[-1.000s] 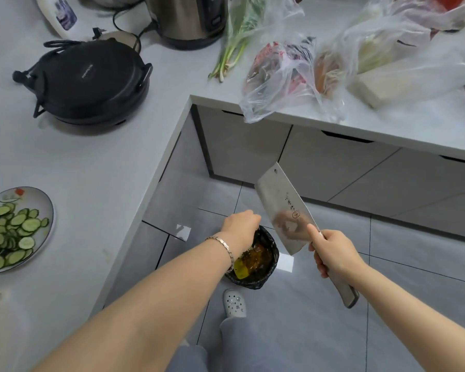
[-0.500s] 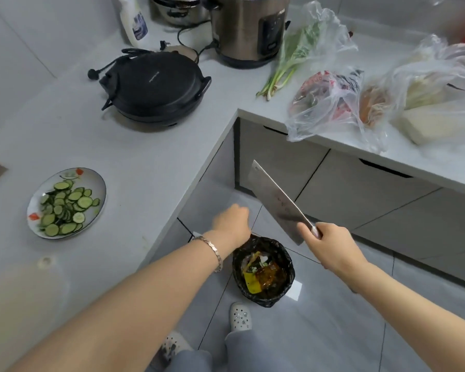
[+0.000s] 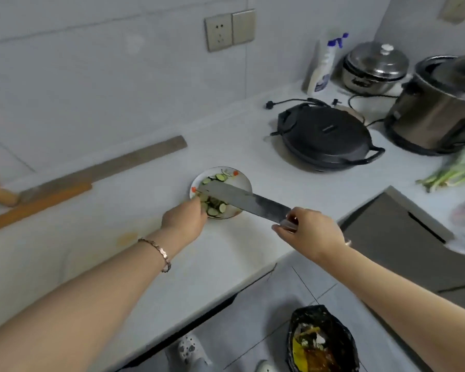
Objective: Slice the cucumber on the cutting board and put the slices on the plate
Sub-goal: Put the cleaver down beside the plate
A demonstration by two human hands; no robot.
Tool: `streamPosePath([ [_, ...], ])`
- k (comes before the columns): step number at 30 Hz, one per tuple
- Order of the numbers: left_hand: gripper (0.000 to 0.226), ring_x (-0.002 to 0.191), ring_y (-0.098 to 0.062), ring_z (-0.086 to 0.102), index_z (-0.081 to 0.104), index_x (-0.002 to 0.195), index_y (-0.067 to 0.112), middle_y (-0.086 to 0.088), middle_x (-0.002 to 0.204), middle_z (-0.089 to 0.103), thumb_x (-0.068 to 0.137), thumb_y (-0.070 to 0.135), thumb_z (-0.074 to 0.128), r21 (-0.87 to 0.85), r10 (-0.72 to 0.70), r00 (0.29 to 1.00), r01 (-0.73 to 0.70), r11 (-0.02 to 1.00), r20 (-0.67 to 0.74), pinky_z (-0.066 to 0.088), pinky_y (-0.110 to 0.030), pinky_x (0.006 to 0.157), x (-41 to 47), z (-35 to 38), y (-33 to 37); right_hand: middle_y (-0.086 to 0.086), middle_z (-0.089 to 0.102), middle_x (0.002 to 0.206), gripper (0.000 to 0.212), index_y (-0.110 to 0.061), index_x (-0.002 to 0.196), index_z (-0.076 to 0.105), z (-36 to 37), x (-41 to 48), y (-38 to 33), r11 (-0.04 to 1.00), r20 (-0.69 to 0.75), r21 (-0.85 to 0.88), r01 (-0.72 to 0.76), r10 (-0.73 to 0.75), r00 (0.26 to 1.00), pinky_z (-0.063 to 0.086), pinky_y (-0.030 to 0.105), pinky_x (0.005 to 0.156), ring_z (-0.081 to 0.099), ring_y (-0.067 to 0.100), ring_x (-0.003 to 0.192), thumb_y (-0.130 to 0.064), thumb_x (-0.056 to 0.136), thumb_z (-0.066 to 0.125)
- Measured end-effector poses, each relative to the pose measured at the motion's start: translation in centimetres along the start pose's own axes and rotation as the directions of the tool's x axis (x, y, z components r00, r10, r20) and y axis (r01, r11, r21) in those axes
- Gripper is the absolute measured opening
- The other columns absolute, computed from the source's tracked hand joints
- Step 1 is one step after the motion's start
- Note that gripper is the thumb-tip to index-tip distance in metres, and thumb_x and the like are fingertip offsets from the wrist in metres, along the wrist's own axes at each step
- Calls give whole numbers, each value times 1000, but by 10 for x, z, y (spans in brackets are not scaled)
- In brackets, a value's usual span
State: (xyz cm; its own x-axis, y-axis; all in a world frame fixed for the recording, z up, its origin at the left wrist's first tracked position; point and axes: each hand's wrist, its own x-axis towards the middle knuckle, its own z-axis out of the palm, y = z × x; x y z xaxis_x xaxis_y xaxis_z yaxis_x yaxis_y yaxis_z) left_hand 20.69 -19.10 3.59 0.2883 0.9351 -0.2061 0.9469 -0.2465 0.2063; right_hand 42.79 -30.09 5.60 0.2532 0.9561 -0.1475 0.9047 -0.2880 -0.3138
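Note:
A white plate (image 3: 240,181) with several cucumber slices (image 3: 216,208) sits mid-counter. My right hand (image 3: 312,230) grips the handle of a cleaver (image 3: 242,200), whose blade lies flat over the plate with its tip pointing left. My left hand (image 3: 184,220) reaches the plate's near-left rim beside the slices, just under the blade tip. Its fingertips are hidden, so I cannot tell whether it grips anything. A wooden cutting board (image 3: 65,194) lies blurred at the far left. No whole cucumber is in view.
A black electric pan (image 3: 325,135) stands right of the plate, with a steel cooker (image 3: 438,116), lidded pot (image 3: 373,68) and spray bottle (image 3: 322,68) behind. Green onions (image 3: 451,173) lie far right. A lined trash bin (image 3: 322,345) stands on the floor below the counter edge.
Both hands moved from above the trash bin up to the plate on the counter. The cleaver now lies over the slices, and my view has swung left toward the wall.

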Motion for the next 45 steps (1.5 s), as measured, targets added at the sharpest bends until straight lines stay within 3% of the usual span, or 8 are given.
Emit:
streamPosePath([
  [5, 31, 86, -30, 58, 56, 82, 10, -11, 93, 63, 93, 27, 33, 28, -171, 985, 171, 985, -10, 39, -27, 67, 5, -40, -130, -1, 55, 67, 48, -16, 66, 46, 22, 63, -114, 985, 47, -73, 158, -155, 987, 32, 28, 52, 53, 24, 69, -59, 87, 45],
  [9, 24, 76, -27, 51, 49, 76, 12, -7, 83, 57, 92, 25, 37, 21, -295, 956, 295, 955, 4, 38, -27, 65, 17, -66, -216, -2, 46, 66, 46, -20, 60, 36, 49, 115, -186, 960, 84, -110, 257, -249, 965, 32, 29, 63, 55, 26, 82, -52, 92, 42],
  [13, 20, 79, -27, 52, 47, 77, 14, -4, 80, 54, 91, 25, 38, -40, -382, 924, 383, 923, 18, 35, -28, 65, 33, -78, -283, 3, 61, 98, 38, -16, 89, 58, 78, 165, -243, 914, 46, -189, 359, -357, 933, 39, 32, 74, 58, 25, 101, -53, 90, 48],
  [18, 16, 78, -26, 50, 47, 77, 15, -8, 92, 62, 89, 22, 39, -97, -436, 898, 440, 893, 63, 35, -27, 65, 58, -78, -329, 5, 62, 113, 44, -16, 116, 58, 115, 226, -289, 879, 46, -207, 429, -430, 902, 33, 33, 90, 54, 24, 112, -50, 90, 52],
  [22, 18, 71, -26, 49, 44, 69, 15, -1, 68, 51, 87, 18, 39, -159, -489, 869, 495, 854, 82, 34, -26, 60, 77, -69, -349, 2, 62, 113, 40, -17, 117, 59, 137, 277, -311, 796, 123, -284, 534, -522, 844, 21, 33, 98, 52, 22, 115, -46, 90, 54],
  [27, 16, 80, -25, 53, 54, 83, 13, -5, 89, 61, 87, 18, 40, -189, -515, 853, 522, 832, 91, 36, -28, 64, 95, -52, -361, 11, 67, 90, 32, -6, 95, 69, 173, 324, -309, 787, 142, -205, 583, -565, 813, 27, 42, 92, 62, 33, 97, -30, 76, 76],
  [32, 18, 84, -26, 58, 56, 90, 12, -5, 92, 64, 88, 18, 39, -187, -522, 842, 539, 821, 133, 39, -28, 65, 108, -36, -365, 4, 63, 109, 38, -13, 113, 61, 194, 355, -302, 763, 272, -268, 588, -526, 806, 19, 35, 96, 53, 25, 113, -40, 86, 63],
  [45, 17, 86, -23, 59, 57, 94, 15, -2, 96, 65, 89, 21, 42, -222, -525, 836, 548, 806, 160, 46, -32, 71, 109, -42, -372, 5, 49, 131, 36, -20, 123, 57, 225, 360, -329, 861, 240, -265, 435, -378, 894, 29, 35, 102, 40, 27, 122, -35, 90, 58],
])
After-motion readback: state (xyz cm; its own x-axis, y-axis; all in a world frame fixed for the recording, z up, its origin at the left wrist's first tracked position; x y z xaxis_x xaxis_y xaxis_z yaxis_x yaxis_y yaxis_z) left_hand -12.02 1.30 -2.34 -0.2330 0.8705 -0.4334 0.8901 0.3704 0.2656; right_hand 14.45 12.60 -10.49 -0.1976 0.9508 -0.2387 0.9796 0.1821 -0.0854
